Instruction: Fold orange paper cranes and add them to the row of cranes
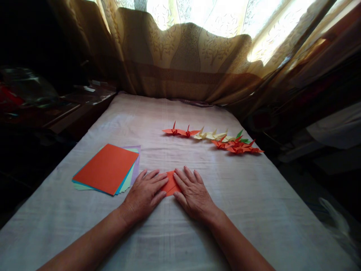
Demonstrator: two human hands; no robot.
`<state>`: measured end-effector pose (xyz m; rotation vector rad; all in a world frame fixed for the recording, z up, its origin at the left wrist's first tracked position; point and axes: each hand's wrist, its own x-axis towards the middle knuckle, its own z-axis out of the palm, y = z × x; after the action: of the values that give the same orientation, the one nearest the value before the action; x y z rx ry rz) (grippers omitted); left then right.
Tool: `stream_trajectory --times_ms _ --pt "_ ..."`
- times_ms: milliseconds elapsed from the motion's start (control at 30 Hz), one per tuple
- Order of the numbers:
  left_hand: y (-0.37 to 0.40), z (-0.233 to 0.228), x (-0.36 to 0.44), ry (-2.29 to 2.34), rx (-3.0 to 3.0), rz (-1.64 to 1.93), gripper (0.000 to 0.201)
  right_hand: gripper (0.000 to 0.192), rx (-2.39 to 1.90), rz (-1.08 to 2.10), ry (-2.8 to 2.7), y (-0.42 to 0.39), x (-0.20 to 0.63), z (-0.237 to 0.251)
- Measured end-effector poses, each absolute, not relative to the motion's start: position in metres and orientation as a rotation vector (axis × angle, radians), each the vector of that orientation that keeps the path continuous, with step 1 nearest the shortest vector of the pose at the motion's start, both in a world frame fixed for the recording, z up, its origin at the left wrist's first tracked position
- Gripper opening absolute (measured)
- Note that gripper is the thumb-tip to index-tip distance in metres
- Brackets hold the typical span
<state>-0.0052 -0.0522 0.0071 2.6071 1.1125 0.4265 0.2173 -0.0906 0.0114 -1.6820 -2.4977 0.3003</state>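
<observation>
A small folded piece of orange paper [170, 184] lies flat on the cloth-covered surface, with crease lines on its face. My left hand [146, 191] rests palm down at its left side, fingers stretched out and their tips on the paper. From the right, my right hand [191, 190] lies flat as well, its fingertips and thumb touching the paper's right edge. Both hands are open, and they cover the paper's outer parts. To the left of my left hand is a stack of coloured paper sheets [107, 169], orange on top, with blue, pale green and purple edges showing beneath.
Farther back on the right stand several folded paper cranes in orange [239, 146], cream [211, 135] and green [242, 139]. A patterned curtain [186, 52] hangs behind the white cloth [158, 241]. At the far left, a dark side table [64, 113] holds a clear jar [31, 86].
</observation>
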Motion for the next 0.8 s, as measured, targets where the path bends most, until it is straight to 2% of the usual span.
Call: stream_trajectory --times_ms 300,467,667,800 --pt "-0.06 0.009 0.002 0.992 2.757 0.73 0.02 0.04 -1.583 0.119 -2.282 -0.088 0.217 0.0" --pt "-0.06 0.012 0.005 0.93 2.841 0.664 0.017 0.025 -1.544 0.052 -2.141 -0.085 0.221 0.001" --pt "-0.048 0.013 0.004 0.842 2.981 0.674 0.018 0.025 -1.535 0.131 -1.989 -0.081 0.23 -0.004" --pt "-0.043 0.013 0.004 0.815 3.008 0.676 0.019 0.035 -1.5 0.275 -1.881 -0.081 0.238 -0.005"
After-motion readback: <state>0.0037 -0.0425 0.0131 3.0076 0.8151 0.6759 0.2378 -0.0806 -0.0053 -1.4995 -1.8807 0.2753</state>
